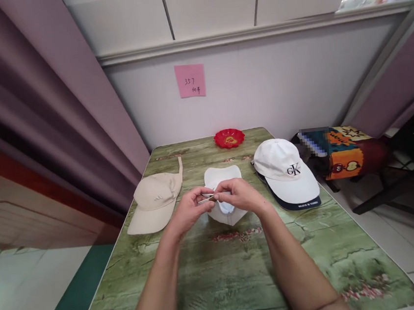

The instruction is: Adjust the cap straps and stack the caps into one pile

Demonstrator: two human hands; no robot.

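In the middle of the table lies a white cap [221,174], its brim pointing away from me and its back towards me. My left hand [193,206] pinches one end of the cap's back strap between thumb and fingers. From the other side my right hand [241,195] pinches the strap too, close to a small brownish buckle [212,199]. The fingertips of both hands nearly meet there and cover part of the strap. Whether the strap is threaded through the buckle, I cannot tell.
A beige cap [156,200] with its strap end sticking up lies at left. At right a white cap [282,169] rests on a dark one [306,205]. A red dish [229,138] stands at the back. A stool [347,152] is beside the table [220,277].
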